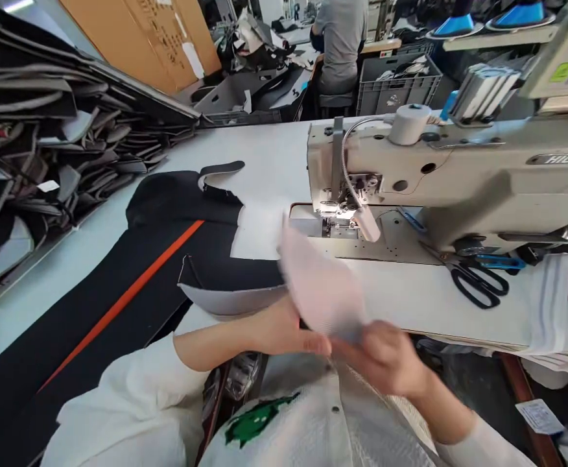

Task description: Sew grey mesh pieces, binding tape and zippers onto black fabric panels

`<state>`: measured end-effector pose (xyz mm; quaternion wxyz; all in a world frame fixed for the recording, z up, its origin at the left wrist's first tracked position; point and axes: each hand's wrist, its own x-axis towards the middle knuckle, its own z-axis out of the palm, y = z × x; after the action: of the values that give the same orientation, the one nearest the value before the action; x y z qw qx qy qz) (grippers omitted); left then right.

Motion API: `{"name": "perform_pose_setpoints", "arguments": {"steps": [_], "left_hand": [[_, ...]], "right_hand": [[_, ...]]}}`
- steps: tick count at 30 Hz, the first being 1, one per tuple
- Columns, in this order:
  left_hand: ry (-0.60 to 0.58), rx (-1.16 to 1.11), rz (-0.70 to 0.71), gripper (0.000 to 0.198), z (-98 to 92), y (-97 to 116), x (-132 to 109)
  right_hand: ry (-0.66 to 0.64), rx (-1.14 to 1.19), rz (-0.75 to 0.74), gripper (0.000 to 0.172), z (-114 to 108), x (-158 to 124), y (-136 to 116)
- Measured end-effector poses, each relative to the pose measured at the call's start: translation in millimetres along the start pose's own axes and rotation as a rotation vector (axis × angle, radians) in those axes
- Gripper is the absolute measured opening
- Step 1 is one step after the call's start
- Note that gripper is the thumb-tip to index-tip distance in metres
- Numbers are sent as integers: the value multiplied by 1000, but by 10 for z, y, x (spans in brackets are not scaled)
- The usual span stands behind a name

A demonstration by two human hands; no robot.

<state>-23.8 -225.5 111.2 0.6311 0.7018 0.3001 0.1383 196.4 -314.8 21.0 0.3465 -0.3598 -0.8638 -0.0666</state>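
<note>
Close to my body, in front of the sewing machine (pixel 439 175), both hands hold a pale pinkish fabric piece (pixel 319 279), blurred by motion. My left hand (pixel 284 327) grips its lower left side, thumb pointing right. My right hand (pixel 386 357) has its fingers curled round the lower right corner. A black fabric panel (pixel 157 279) with an orange stripe (pixel 128 295) lies on the table to the left. Its grey-backed edge (pixel 230 299) curves up beside my left wrist. The machine's needle area is lit, just beyond the held piece.
Black-handled scissors (pixel 478 282) and a blue tool (pixel 500 261) lie on the white table (pixel 274 146), right. Stacked dark pieces (pixel 60 136) fill the left. A thread cone (pixel 409 124) tops the machine. Behind are a seated person (pixel 342 45) and grey crates (pixel 395 84).
</note>
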Motion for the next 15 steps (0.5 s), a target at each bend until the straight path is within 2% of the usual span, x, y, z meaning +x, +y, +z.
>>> {"name": "perform_pose_setpoints", "arguments": {"steps": [2, 4, 6, 9, 11, 12, 15], "left_hand": [[259, -174, -122, 58, -52, -179, -82], [564, -216, -223, 39, -225, -283, -244], [789, -99, -261, 26, -464, -271, -473], [1054, 347, -322, 14, -762, -84, -827], [1101, 596, -375, 11, -849, 33, -966], [1064, 622, -391, 13, -861, 56, -985], [795, 549, -409, 23, -845, -59, -822]], "right_hand": [[-100, 162, -265, 21, 208, 372, -200], [-205, 290, -400, 31, 375, 718, -291], [-218, 338, -369, 43, 487, 1019, -253], [-252, 206, -127, 60, 602, 1373, -90], [-380, 100, -76, 63, 688, 1511, -43], [-450, 86, -111, 56, 738, 1541, -54], [-538, 150, -261, 11, 897, 1485, -138]]}}
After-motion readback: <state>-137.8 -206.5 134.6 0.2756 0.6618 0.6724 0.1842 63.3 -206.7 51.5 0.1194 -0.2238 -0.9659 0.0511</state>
